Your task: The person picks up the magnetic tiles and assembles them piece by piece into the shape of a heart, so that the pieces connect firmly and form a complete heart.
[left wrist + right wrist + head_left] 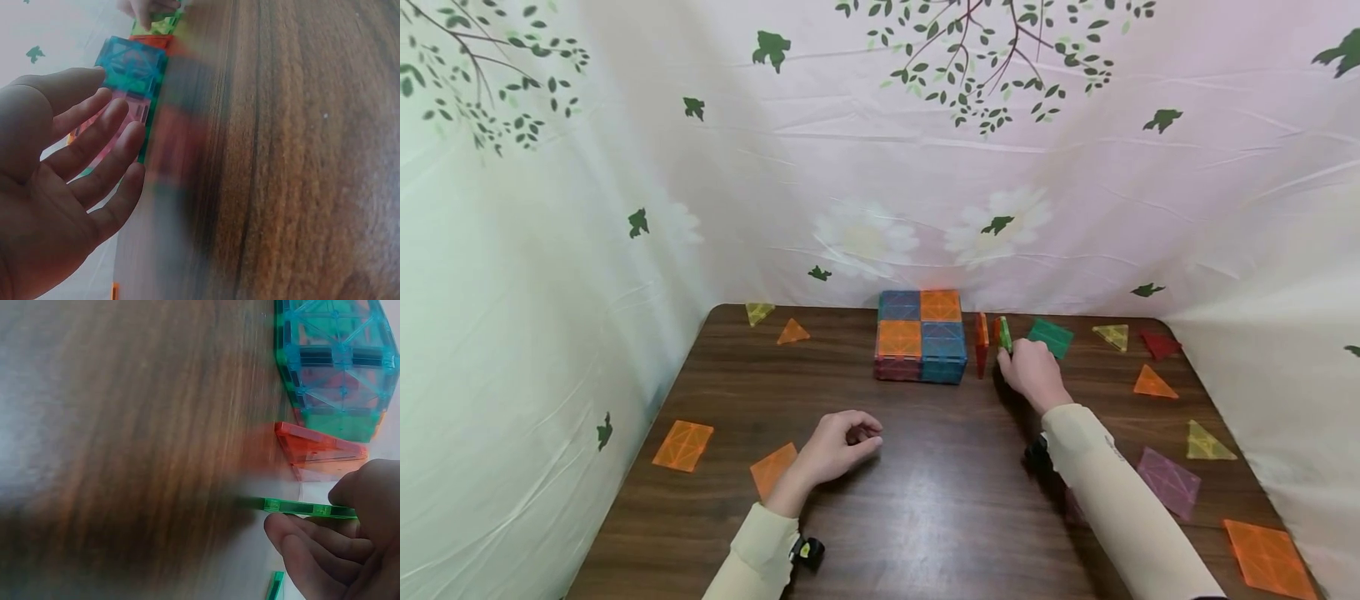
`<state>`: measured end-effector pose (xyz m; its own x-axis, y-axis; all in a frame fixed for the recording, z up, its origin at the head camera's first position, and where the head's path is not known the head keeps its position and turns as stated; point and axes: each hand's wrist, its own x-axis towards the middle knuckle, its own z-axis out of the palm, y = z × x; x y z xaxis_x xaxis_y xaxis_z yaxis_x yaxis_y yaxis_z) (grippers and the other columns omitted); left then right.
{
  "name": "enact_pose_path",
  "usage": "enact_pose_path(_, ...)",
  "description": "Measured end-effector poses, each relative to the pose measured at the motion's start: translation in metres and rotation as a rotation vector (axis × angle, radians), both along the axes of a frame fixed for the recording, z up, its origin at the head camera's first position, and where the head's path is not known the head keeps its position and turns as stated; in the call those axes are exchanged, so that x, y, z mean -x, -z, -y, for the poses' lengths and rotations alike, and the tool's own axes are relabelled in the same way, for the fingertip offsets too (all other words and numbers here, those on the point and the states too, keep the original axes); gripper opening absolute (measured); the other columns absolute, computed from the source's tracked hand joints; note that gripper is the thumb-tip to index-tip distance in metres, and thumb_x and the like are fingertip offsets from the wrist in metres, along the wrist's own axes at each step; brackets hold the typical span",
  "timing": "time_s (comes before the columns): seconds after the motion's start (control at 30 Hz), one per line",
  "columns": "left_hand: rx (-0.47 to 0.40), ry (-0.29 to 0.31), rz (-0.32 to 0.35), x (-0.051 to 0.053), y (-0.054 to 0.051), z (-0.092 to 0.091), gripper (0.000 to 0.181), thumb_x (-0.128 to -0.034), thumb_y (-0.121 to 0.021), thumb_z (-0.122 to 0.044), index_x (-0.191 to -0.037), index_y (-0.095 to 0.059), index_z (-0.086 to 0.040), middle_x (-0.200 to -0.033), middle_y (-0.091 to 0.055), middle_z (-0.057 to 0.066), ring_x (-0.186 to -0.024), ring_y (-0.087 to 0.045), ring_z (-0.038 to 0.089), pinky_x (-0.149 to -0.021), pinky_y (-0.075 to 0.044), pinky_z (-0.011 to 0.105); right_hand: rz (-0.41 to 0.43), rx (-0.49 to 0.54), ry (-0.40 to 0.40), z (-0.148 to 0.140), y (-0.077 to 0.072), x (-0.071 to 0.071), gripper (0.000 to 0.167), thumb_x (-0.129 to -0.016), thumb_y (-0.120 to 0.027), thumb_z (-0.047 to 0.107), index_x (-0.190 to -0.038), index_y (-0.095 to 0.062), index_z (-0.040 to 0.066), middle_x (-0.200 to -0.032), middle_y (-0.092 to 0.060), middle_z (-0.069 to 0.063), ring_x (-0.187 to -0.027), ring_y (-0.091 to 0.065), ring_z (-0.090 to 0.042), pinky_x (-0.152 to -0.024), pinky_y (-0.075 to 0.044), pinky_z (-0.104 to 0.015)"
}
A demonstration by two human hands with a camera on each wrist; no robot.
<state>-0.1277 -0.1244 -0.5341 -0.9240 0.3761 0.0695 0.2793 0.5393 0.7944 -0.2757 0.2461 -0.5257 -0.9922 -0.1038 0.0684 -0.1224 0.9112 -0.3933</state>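
Note:
A low box of translucent magnetic tiles [921, 337], checkered blue and orange on top, stands at the back of the table. Just right of it, red-orange tiles [982, 343] stand on edge. My right hand [1033, 372] pinches a light green magnetic tile [300, 507] between thumb and fingers, holding it upright beside the red-orange ones. In the left wrist view, that box [131, 65] lies beyond my left hand [81, 156]. This hand hovers over the table's middle with loosely bent fingers and holds nothing.
Loose tiles lie flat around: orange squares [683, 446] at left, a dark green square [1051, 337] behind my right hand, yellow triangles [1208, 442], a purple square [1169, 482] and an orange square [1270, 557] at right. A patterned white cloth [880, 183] hangs behind the table.

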Motion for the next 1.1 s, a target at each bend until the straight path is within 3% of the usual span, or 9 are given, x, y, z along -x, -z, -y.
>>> enact_pose_path(0.33,0.009,-0.005,0.005,0.002,0.001,-0.001,0.018,-0.1011,-0.073,-0.021,-0.113,-0.077,-0.010,-0.098,-0.071,-0.008,-0.085,-0.064,0.009,-0.076,-0.054,0.026,0.010,0.023,0.010,0.003,-0.003,0.006,0.052,-0.105,-0.053,0.028,-0.058,-0.050,0.008,-0.052,-0.047,-0.009,-0.048,-0.050,-0.026,-0.047,-0.043,-0.036)
enact_pose_path(0.8,0.009,-0.002,0.009,0.006,-0.003,-0.002,0.019,-0.1016,-0.072,-0.022,-0.115,-0.077,-0.009,-0.099,-0.071,-0.007,-0.086,-0.064,0.011,-0.075,-0.053,0.027,0.052,0.015,-0.019,0.002,-0.010,0.010,0.048,-0.105,-0.053,0.026,-0.062,-0.056,0.006,-0.055,-0.053,-0.010,-0.050,-0.052,-0.025,-0.048,-0.045,-0.034)
enact_pose_path(0.93,0.008,0.001,0.009,0.007,-0.004,-0.005,0.018,-0.1012,-0.073,-0.021,-0.114,-0.077,-0.008,-0.099,-0.072,-0.007,-0.086,-0.064,0.010,-0.076,-0.053,0.027,0.035,0.007,-0.024,0.002,-0.008,0.012,0.038,-0.105,-0.054,0.026,-0.074,-0.060,0.003,-0.064,-0.059,-0.013,-0.055,-0.054,-0.026,-0.053,-0.047,-0.036)
enact_pose_path(1.1,0.013,0.011,0.018,0.005,-0.005,-0.010,0.017,-0.1007,-0.073,-0.019,-0.114,-0.076,-0.008,-0.099,-0.072,-0.007,-0.086,-0.064,0.008,-0.077,-0.054,0.027,0.037,0.018,-0.029,0.003,-0.003,0.013,0.028,-0.104,-0.052,0.022,-0.103,-0.066,-0.003,-0.078,-0.063,-0.016,-0.066,-0.057,-0.028,-0.059,-0.048,-0.039)
